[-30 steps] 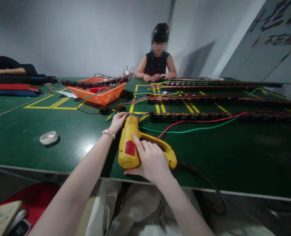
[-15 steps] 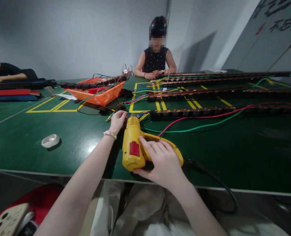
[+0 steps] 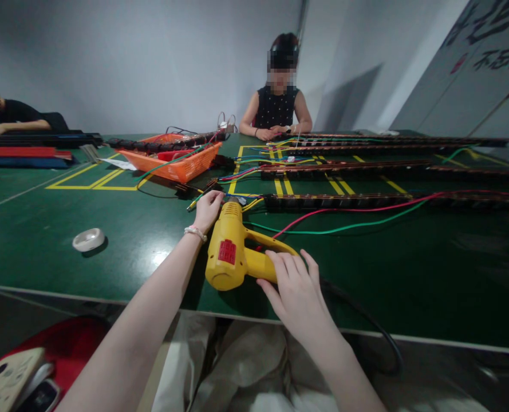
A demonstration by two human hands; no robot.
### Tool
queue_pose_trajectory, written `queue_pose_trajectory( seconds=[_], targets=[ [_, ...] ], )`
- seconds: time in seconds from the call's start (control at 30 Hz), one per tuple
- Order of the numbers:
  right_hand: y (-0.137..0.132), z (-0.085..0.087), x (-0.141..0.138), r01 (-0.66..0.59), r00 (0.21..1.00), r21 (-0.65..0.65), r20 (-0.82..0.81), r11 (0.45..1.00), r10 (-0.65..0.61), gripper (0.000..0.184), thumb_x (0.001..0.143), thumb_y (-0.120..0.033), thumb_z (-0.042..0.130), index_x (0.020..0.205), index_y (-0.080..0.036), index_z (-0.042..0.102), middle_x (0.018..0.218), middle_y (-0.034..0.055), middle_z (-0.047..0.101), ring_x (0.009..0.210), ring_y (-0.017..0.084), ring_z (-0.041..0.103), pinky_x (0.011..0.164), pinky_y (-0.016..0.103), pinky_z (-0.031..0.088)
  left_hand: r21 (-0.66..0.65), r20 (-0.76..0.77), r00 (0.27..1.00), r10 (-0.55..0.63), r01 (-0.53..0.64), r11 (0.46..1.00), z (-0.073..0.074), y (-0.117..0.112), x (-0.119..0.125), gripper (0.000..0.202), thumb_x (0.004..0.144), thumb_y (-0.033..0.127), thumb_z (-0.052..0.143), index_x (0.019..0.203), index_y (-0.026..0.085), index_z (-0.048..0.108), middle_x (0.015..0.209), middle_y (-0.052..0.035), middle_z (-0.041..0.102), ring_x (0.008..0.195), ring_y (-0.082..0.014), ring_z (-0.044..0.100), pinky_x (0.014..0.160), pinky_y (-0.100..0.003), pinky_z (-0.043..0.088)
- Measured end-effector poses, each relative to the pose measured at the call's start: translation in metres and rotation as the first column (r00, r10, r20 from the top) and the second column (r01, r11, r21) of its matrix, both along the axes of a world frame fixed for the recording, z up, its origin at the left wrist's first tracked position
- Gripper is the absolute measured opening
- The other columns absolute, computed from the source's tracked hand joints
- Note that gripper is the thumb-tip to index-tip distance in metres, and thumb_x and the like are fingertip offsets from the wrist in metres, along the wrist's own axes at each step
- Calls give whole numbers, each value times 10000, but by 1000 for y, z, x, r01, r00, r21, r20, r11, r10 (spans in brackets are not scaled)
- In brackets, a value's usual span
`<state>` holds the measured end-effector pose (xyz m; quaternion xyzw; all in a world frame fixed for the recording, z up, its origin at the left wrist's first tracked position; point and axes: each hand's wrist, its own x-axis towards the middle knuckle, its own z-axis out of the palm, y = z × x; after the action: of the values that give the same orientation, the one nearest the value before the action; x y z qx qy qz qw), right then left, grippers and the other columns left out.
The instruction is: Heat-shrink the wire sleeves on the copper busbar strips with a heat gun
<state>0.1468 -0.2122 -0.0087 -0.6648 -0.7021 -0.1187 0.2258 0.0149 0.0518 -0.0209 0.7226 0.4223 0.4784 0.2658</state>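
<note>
A yellow heat gun (image 3: 225, 257) with a red label lies near the table's front edge, its nozzle toward the wires. My right hand (image 3: 295, 283) is wrapped over the rear of its handle, the fingers bent around it. Just left of the nozzle, my left hand (image 3: 208, 210) is closed in a pinch on thin wires; what sits between the fingertips is mostly hidden. A blue wire (image 3: 251, 195) runs from those fingertips to the nearest black wire harness (image 3: 323, 202). Yellow wires (image 3: 252, 204) leave the same harness beside the nozzle.
An orange basket (image 3: 194, 163) holding dark harness parts stands beyond my left hand. More long harnesses (image 3: 340, 169) lie across the green table (image 3: 121, 269). A white ring-shaped dish (image 3: 89, 240) sits at left. One person (image 3: 277, 109) sits opposite, another (image 3: 20, 114) at far left.
My right hand has slid back along the handle toward its rear end, and the heat gun's body has shifted slightly left. My left hand keeps its pinch beside the nozzle.
</note>
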Motion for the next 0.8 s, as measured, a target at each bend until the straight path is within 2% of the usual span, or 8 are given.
queue_pose_trajectory(
  seconds=[0.23,0.4,0.5,0.8],
  targets=[
    [1,-5,3,-14,1000,43,-17,999,14,391,866,-358,556,1191,-147,500,1037,72,609,986,216,533,1039,450,260,-23,26,1000,-4,4,1000,-3,2,-2,276,813,365,501,836,146,667,802,-52,680,757,-172,601,653,-244,456],
    [2,-10,12,-11,1000,69,0,998,11,390,847,-331,595,1181,-154,498,1039,65,616,1000,229,536,1028,462,248,-189,111,994,-22,43,981,-2,-2,-2,269,788,356,530,832,129,666,768,-60,668,661,-156,590,558,-235,460],
    [-1,-12,19,-11,1000,84,12,996,10,397,854,-333,584,1196,-156,487,1069,66,610,1014,231,529,1016,453,256,-241,167,985,-45,86,967,-2,-3,-2,231,770,327,545,811,124,647,753,-57,662,616,-137,583,552,-231,470],
    [-17,-12,46,39,997,79,57,996,-44,395,883,-347,529,1219,-147,477,1076,69,600,1009,227,521,973,419,315,-195,179,980,-87,122,973,-4,-6,0,274,797,395,516,832,142,615,573,-33,628,508,-125,567,481,-201,415]
  ],
)
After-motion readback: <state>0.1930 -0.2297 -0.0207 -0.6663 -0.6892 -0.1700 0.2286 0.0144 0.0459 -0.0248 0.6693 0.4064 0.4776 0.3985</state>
